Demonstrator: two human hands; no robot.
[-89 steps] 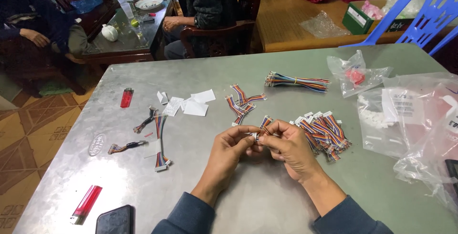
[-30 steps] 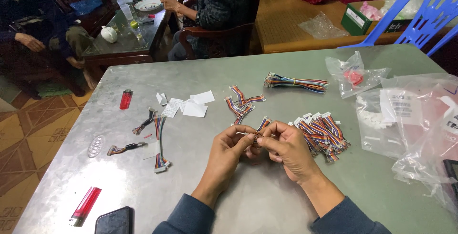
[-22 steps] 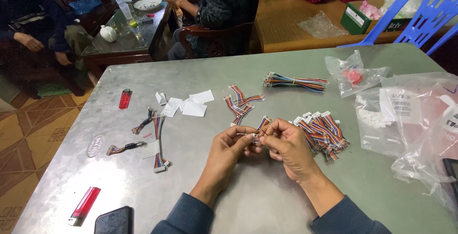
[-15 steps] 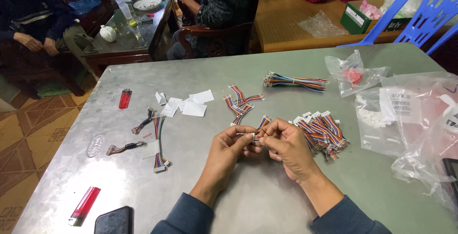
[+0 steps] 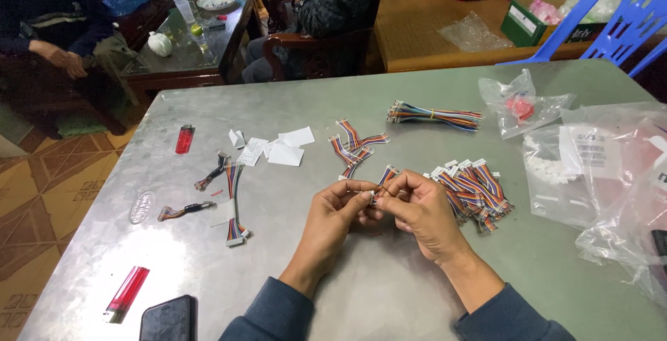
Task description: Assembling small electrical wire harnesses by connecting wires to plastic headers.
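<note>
A short multicoloured ribbon cable with a small connector is being pinched between both hands above the middle of the grey table. The left hand is closing thumb and forefinger on its lower end, and the right hand is gripping it from the other side, fingertips meeting the left's.

Just right of the hands, a heap of similar cables with white connectors is lying on the table. Beyond the hands, a few loose cables are lying crossed, and a banded bundle of longer wires is resting nearer the far edge. Paper slips and stray cables are lying to the left. Clear plastic bags are crowding the right edge. A red lighter and a dark phone are sitting at the near left corner.
</note>
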